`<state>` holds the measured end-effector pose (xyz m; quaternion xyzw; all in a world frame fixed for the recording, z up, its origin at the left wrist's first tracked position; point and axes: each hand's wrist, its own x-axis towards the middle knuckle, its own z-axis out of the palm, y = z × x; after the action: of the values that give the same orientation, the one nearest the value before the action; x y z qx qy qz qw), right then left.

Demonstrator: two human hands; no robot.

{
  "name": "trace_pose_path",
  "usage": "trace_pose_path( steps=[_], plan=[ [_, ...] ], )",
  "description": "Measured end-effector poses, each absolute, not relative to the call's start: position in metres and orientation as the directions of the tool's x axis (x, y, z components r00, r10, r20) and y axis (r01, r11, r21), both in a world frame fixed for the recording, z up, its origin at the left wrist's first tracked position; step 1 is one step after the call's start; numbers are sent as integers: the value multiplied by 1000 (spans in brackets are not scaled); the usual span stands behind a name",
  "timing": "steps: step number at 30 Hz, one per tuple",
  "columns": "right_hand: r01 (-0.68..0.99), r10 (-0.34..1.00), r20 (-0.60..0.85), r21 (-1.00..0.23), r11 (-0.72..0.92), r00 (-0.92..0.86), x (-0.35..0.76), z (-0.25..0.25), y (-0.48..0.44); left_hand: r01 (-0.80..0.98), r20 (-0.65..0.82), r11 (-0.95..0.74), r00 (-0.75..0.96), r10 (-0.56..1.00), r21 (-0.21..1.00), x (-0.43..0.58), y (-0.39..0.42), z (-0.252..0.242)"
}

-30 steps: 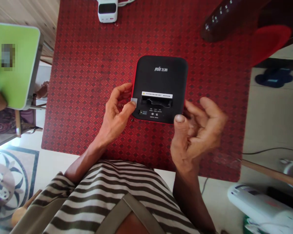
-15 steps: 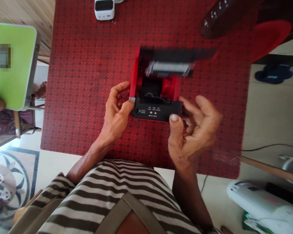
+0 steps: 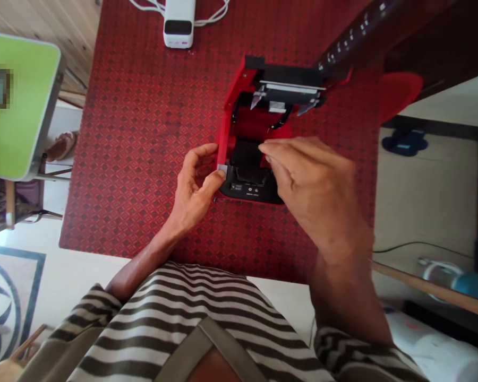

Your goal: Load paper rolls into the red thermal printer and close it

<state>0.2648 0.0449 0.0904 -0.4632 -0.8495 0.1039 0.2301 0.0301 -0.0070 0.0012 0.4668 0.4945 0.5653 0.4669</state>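
Note:
A black-and-red thermal receipt printer (image 3: pixel 249 191) sits on a red patterned mat, its hinged black lid (image 3: pixel 290 77) swung wide open towards the far side. The open red paper compartment (image 3: pixel 249 124) shows a dark part inside, partly behind my right hand (image 3: pixel 306 185). Its slightly blurred fingertips are over the compartment, and I cannot tell whether they touch anything. My left hand (image 3: pixel 195 188) pinches a small grey tab (image 3: pixel 222 168) at the printer's left front corner between thumb and fingers.
The red patterned mat (image 3: pixel 123 159) spreads under the printer. A white box with cables (image 3: pixel 179 24) stands beyond it. A dark object with small buttons (image 3: pixel 354 40) and a red item (image 3: pixel 400 95) lie at the far right. A green tabletop (image 3: pixel 19 106) is at the left.
The lid has swung from shut to wide open, exposing the red compartment. My right hand has moved from the printer's right side to over the compartment. My left hand stays on the tab.

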Motion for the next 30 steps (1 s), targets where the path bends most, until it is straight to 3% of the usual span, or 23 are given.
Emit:
trace_pose_path(
  steps=[6, 12, 18, 23, 30],
  plan=[
    [782, 813, 75, -236, 578, -578, 253, 95, 82, -116, 9, -25, -138, 990, 993, 34, -9, 7],
    [729, 739, 26, -146, 669, -673, 247, 86, 98, -126, -30, 11, -154, 988, 992, 34, -10, 11],
    [833, 830, -74, -29, 553, -553, 229, 81, 110, -142, -26, 6, -141, 990, 990, 34, -10, 14],
    [827, 829, -26, -89, 555, -559, 227, 77, 114, -137, -39, 21, -130, 991, 990, 33, -11, 15],
    [855, 853, -88, -127, 503, -515, 223, 71, 117, -141, -35, 17, -125, 992, 990, 32, -11, 15]
  ],
)
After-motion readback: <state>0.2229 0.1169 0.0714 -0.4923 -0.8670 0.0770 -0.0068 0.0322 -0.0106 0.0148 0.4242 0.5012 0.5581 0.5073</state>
